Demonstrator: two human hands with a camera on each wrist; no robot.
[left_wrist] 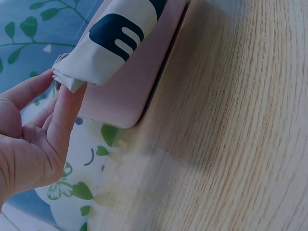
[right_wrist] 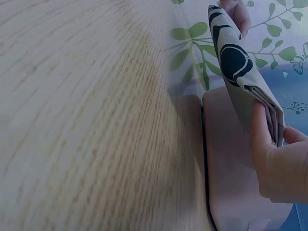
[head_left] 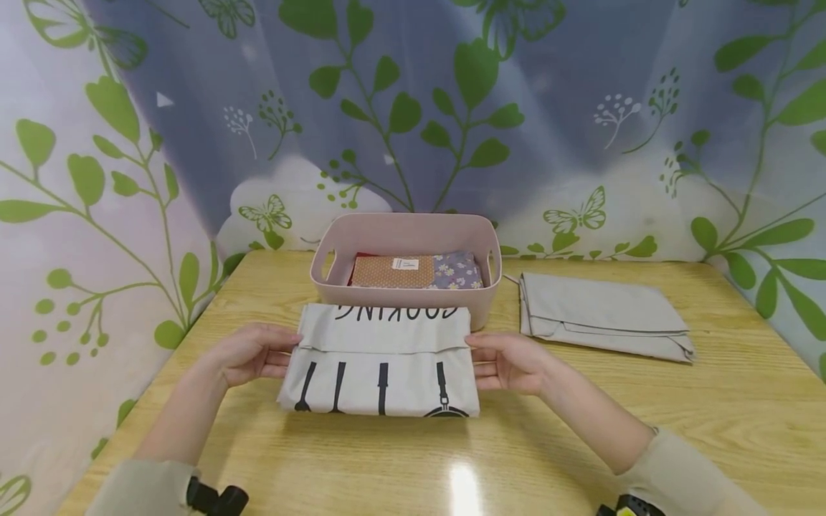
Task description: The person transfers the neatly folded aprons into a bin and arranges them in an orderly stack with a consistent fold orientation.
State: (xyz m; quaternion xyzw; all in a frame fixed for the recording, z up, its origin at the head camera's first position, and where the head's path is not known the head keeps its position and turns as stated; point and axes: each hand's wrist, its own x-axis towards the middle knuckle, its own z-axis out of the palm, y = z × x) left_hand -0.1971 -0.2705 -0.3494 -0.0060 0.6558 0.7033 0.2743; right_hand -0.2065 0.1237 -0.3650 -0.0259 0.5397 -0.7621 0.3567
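A cream folded apron (head_left: 377,340), printed with dark cooking utensils and the upside-down word COOKING, is held level in front of the pink bin (head_left: 387,294). My left hand (head_left: 254,352) pinches its left edge, thumb above and fingers beneath. At the opposite edge, my right hand (head_left: 513,362) grips in the same way. In the right wrist view the stacked fabric layers of the apron (right_wrist: 269,108) show between thumb and fingers. The left wrist view shows the apron (left_wrist: 103,55) raised off the table, with a printed fork shape on its underside.
Inside the bin lie a brown dotted fabric (head_left: 381,272) with a white label, a flowered fabric (head_left: 457,271) and something red. A grey folded cloth (head_left: 600,312) rests on the wooden table (head_left: 361,466) to the right. A leaf-patterned curtain (head_left: 548,143) hangs behind.
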